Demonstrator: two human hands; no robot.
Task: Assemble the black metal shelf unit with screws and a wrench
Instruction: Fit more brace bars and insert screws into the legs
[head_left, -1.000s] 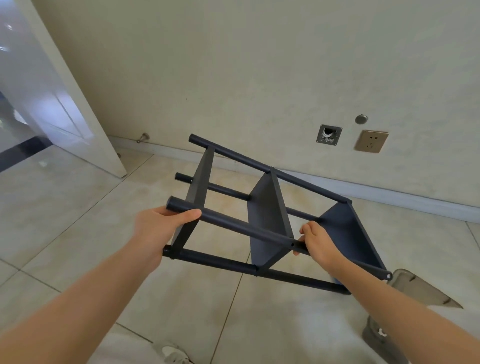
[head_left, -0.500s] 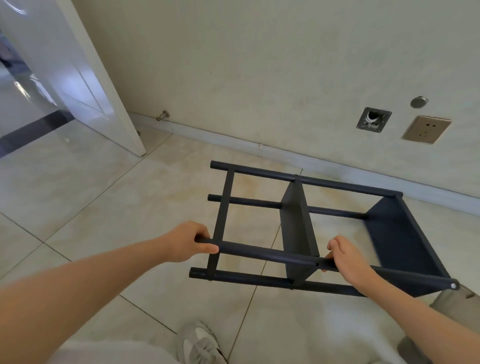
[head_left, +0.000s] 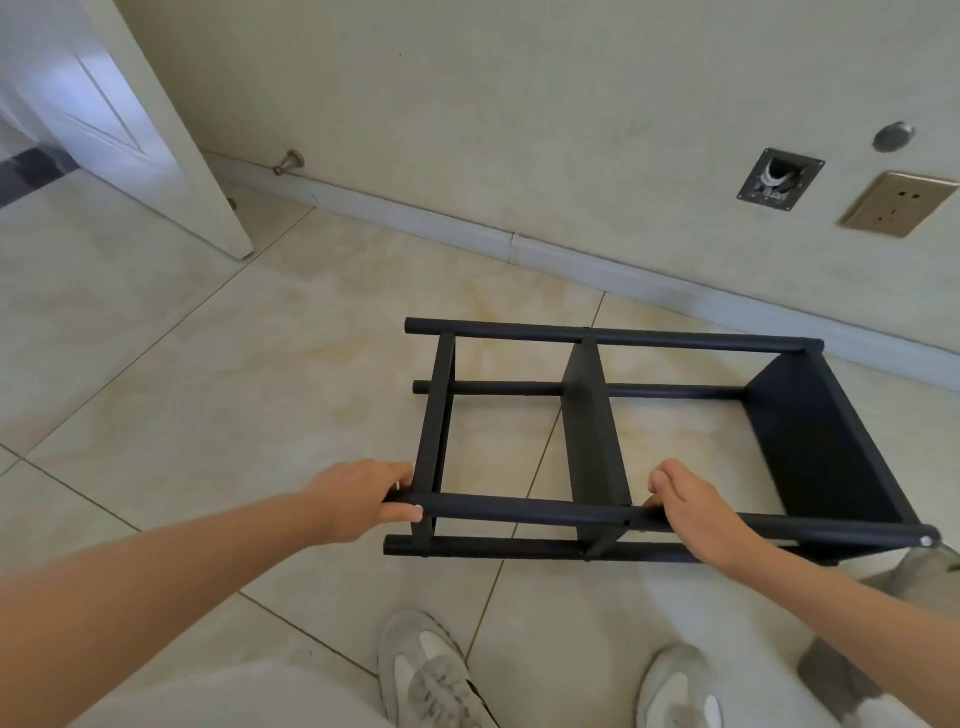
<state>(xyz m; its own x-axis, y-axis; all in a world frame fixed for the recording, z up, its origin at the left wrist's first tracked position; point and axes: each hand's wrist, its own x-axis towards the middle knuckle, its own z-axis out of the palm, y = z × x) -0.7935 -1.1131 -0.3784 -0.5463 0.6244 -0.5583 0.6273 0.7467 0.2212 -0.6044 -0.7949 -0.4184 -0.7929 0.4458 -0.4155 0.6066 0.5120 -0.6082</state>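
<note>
Two hands, left hand (head_left: 358, 499) and right hand (head_left: 691, 506), grasp the near post of the shelf unit (head_left: 592, 436), lying sideways apparently on the floor (head_left: 218, 395). Step: repositioning; next, standing it upright.

shelf unit (head_left: 592, 431) before wall (head_left: 519, 104), above shoes (head_left: 431, 675)

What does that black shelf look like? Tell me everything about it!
The black shelf unit looks like matte metal. It lies on its side: four round poles run sideways, joined by a thin frame at the left and flat panels in the middle and at the right. The left hand grips the left end of the upper near pole; the right hand grips it beside the middle panel. Whether it touches the tiled floor is unclear.
</note>
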